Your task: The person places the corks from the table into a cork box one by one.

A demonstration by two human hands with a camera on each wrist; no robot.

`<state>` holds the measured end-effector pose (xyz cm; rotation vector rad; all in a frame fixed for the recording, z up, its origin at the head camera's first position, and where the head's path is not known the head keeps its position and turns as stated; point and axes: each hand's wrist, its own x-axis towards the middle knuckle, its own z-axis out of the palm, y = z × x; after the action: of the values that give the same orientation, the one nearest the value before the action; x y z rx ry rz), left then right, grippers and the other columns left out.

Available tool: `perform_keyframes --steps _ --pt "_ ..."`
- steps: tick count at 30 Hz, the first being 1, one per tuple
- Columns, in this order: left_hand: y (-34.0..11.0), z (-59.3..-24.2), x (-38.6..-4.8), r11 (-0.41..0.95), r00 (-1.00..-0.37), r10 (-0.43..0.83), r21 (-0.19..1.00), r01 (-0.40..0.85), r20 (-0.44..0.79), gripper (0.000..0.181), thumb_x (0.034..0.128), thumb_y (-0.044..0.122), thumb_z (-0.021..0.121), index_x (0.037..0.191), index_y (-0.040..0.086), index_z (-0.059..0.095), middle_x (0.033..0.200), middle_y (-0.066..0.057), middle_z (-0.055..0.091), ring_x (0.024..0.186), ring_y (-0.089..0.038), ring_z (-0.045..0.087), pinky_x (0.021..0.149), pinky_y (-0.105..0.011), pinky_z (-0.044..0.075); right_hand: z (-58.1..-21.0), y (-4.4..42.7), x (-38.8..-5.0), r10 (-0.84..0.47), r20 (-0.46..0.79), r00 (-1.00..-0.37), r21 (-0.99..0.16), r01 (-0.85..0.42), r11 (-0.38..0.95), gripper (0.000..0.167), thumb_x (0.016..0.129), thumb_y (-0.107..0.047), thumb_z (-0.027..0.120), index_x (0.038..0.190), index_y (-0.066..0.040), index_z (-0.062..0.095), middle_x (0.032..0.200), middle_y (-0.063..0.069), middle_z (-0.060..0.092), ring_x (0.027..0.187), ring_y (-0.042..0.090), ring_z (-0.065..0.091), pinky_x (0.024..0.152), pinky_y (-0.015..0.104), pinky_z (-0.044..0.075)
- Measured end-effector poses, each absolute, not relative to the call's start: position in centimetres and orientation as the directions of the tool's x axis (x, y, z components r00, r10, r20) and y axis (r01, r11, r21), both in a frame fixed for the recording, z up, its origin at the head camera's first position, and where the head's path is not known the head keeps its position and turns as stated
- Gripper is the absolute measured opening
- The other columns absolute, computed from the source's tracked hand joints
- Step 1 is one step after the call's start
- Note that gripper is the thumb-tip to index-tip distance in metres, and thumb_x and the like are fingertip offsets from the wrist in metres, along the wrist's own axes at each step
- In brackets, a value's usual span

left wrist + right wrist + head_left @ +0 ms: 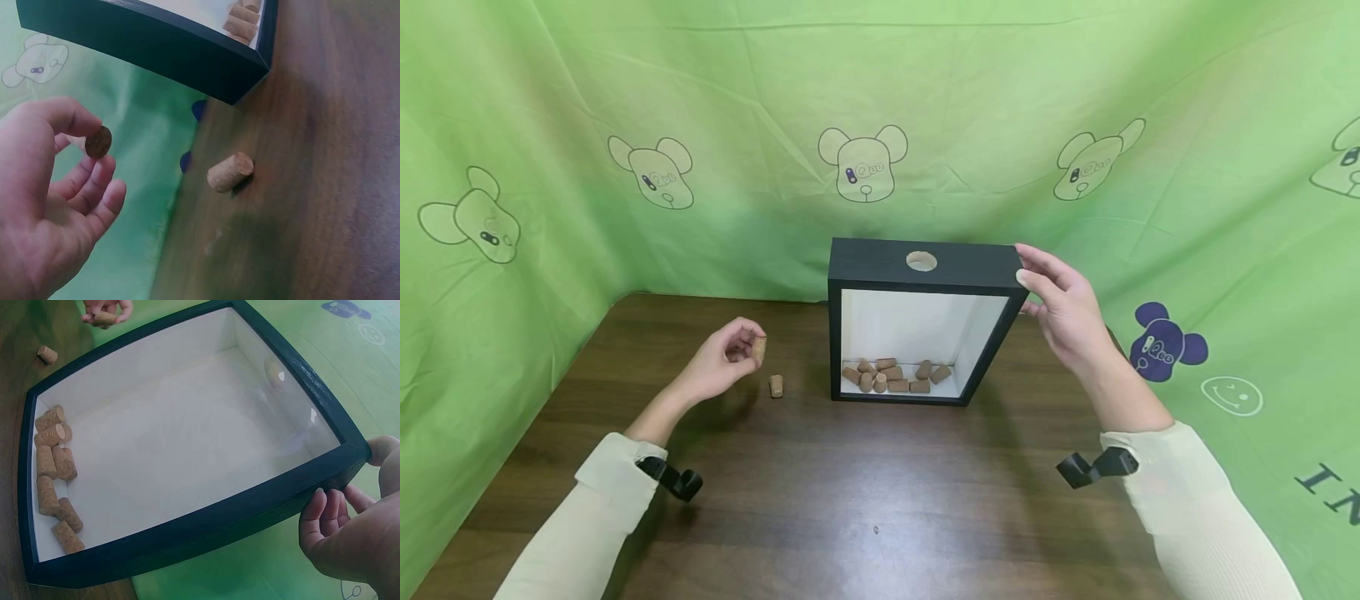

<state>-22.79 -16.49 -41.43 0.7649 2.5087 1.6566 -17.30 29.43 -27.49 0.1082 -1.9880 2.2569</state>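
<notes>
My left hand [724,360] pinches a cork [759,349] between thumb and fingers, raised over the table left of the box. In the left wrist view that cork [98,142] shows its round end. Another cork [777,386] stands on the table just right of the hand. A black-framed shadow box [928,265] with a clear front stands upright, a round hole [921,262] in its top. Several corks [47,495] lie at its bottom. My right hand [1063,310] grips the box's top right corner, thumb at the front; some fingers are hidden behind it in the head view.
A brown wooden table [850,483] bears the box. Green cloth [760,75] printed with bear heads hangs behind and along both sides. A tiny mark or speck [876,530] shows near the table's front.
</notes>
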Motion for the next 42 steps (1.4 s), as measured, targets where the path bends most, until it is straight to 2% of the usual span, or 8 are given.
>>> perform_keyframes --steps 10,15,23,32,37,42 --pt "-15.0 -39.3 -23.2 0.243 -0.855 0.422 0.871 0.427 0.302 0.031 0.0886 -0.010 0.060 0.119 -0.003 0.057 0.102 -0.017 0.063 0.091 -0.022 0.058 0.076 -0.024 0.048 -27.3 29.4 -17.3 0.055 0.135 -0.989 -0.984 -0.141 -0.108 0.049 0.101 -0.009 0.064 0.148 -0.005 0.051 0.131 -0.002 0.049 0.112 0.009 0.047 0.077 0.022 0.048" --pt "-14.6 -38.1 -23.5 0.259 -0.864 0.417 0.874 0.411 0.283 0.028 0.0931 -0.006 0.064 0.120 -0.002 0.058 0.106 -0.019 0.064 0.094 -0.022 0.057 0.078 -0.024 0.048 -27.4 29.4 -17.3 0.055 0.136 -0.989 -0.984 -0.141 -0.105 0.049 0.101 -0.009 0.064 0.148 -0.005 0.051 0.131 -0.002 0.049 0.112 0.008 0.047 0.077 0.022 0.048" --pt "-14.1 -35.5 -24.3 0.294 -0.858 0.417 0.849 0.440 0.300 0.028 0.0949 -0.003 0.065 0.122 -0.001 0.058 0.109 -0.019 0.065 0.095 -0.022 0.058 0.081 -0.026 0.049 -27.3 29.5 -17.3 0.056 0.131 -0.990 -0.985 -0.137 -0.102 0.049 0.101 -0.009 0.064 0.148 -0.006 0.052 0.131 -0.003 0.049 0.112 0.008 0.047 0.077 0.022 0.047" --pt "-13.0 -30.7 -24.5 0.347 -0.827 0.428 0.778 0.524 0.366 0.038 0.0975 0.001 0.064 0.135 -0.001 0.059 0.114 -0.018 0.065 0.101 -0.024 0.058 0.084 -0.029 0.047 -27.3 29.5 -17.2 0.055 0.128 -0.990 -0.986 -0.133 -0.104 0.049 0.101 -0.010 0.065 0.147 -0.006 0.052 0.131 -0.003 0.049 0.113 0.008 0.046 0.077 0.022 0.047" --pt "-12.4 -28.8 -24.4 0.328 -0.808 0.428 0.764 0.556 0.405 0.036 0.0971 0.001 0.065 0.133 -0.001 0.061 0.113 -0.018 0.067 0.100 -0.023 0.060 0.085 -0.028 0.048 -27.3 29.6 -17.3 0.054 0.128 -0.990 -0.986 -0.133 -0.105 0.048 0.101 -0.009 0.065 0.147 -0.007 0.053 0.130 -0.003 0.048 0.111 0.008 0.047 0.077 0.022 0.047" --pt "-11.8 -27.4 -24.5 0.316 -0.785 0.424 0.738 0.596 0.452 0.033 0.0954 0.002 0.068 0.128 0.002 0.064 0.107 -0.014 0.069 0.096 -0.017 0.062 0.080 -0.025 0.049 -27.3 29.5 -17.3 0.049 0.130 -0.990 -0.985 -0.134 -0.112 0.046 0.101 -0.008 0.064 0.146 -0.008 0.053 0.131 -0.003 0.048 0.112 0.007 0.046 0.077 0.022 0.047"
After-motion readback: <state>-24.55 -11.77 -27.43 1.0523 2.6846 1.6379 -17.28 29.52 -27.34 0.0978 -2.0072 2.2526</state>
